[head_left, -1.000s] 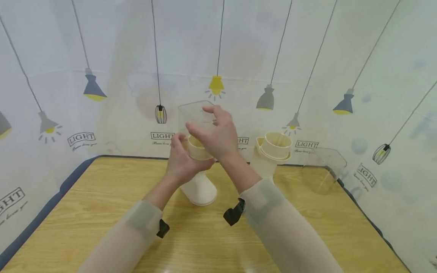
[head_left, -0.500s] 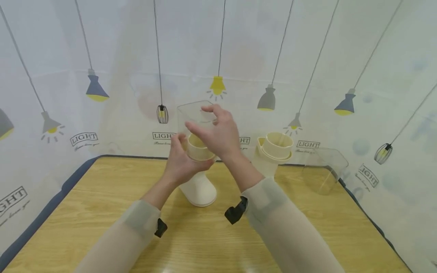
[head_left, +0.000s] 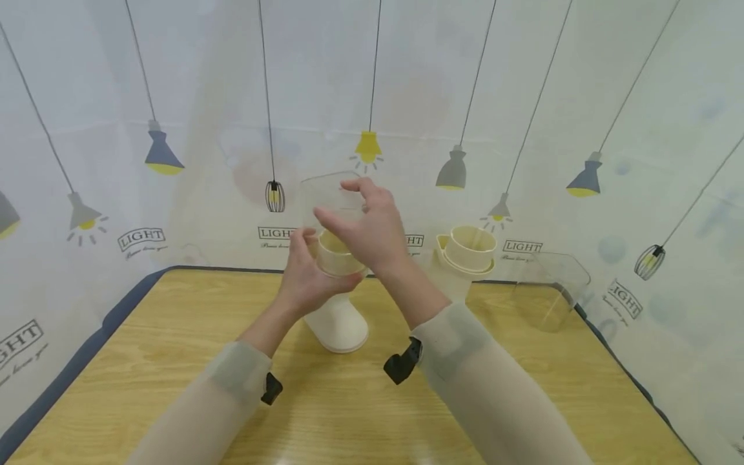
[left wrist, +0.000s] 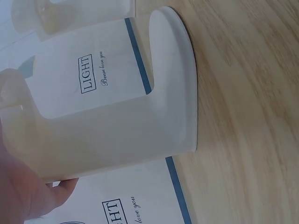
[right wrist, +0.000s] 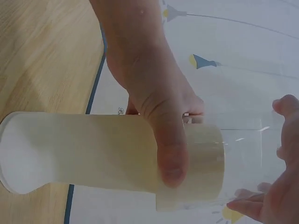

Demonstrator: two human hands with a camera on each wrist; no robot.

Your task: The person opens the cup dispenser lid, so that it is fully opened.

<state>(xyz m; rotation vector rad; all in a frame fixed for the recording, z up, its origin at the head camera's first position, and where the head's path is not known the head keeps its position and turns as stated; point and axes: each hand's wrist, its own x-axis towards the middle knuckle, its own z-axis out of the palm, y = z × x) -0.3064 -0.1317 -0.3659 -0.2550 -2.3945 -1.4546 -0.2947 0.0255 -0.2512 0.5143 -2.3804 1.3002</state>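
Note:
A cream plastic stand point(head_left: 343, 329) with a rounded foot and a ring-shaped top stands upright on the wooden table. My left hand point(head_left: 308, 278) grips the stand just below its ring; in the right wrist view the left thumb point(right wrist: 172, 156) lies across its front. Over the ring sits a clear plastic container point(head_left: 325, 194), faint against the backdrop. My right hand point(head_left: 374, 226) holds this container from the right, thumb and fingers spread around its side. In the left wrist view the stand point(left wrist: 112, 135) shows from the side, its base flat on the table.
A second cream stand point(head_left: 465, 258) of the same shape stands to the right. Further right, another clear container point(head_left: 549, 297) rests near the table's back corner. A pale curtain printed with lamps point(head_left: 369, 145) hangs behind the wooden table point(head_left: 325, 413).

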